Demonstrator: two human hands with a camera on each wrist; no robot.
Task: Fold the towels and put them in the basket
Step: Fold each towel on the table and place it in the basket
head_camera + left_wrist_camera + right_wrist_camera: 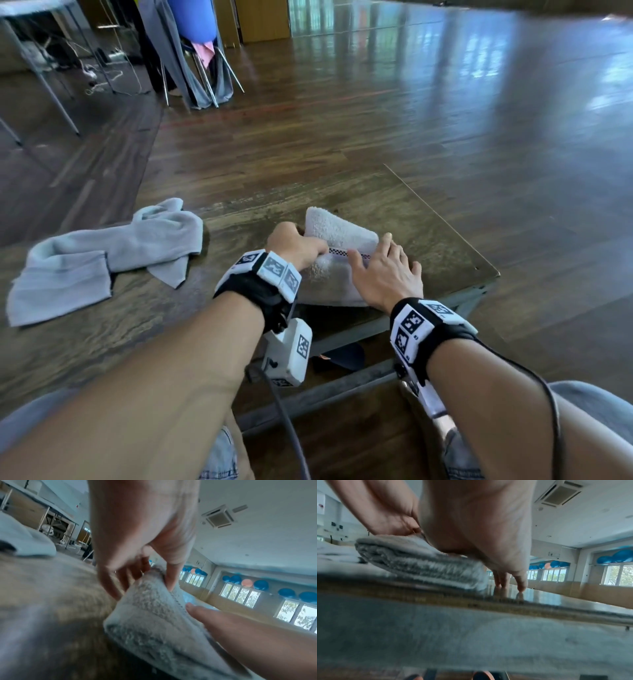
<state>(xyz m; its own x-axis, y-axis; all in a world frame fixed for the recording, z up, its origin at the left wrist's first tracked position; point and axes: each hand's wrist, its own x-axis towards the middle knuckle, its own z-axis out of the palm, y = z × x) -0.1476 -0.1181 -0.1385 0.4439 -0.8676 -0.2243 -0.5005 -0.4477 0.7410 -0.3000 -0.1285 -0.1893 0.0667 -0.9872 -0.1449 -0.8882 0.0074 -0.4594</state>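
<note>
A folded white terry towel (337, 233) with a checked stripe lies near the right end of the wooden table (428, 233). My left hand (296, 245) grips its left edge, thumb on top and fingers curled beneath, as the left wrist view shows at the towel (154, 615). My right hand (385, 270) lies flat on the towel's near right part, fingers spread, some fingertips (521, 586) touching the tabletop beside the towel (419, 562). A crumpled light grey towel (102, 253) lies on the table to the left. No basket is in view.
The table's right edge (445, 219) and near metal frame (342, 335) are close to the towel. Beyond lies a shiny wooden floor (445, 102). A chair draped with grey cloth (191, 61) and another table's legs (44, 85) stand at the far left.
</note>
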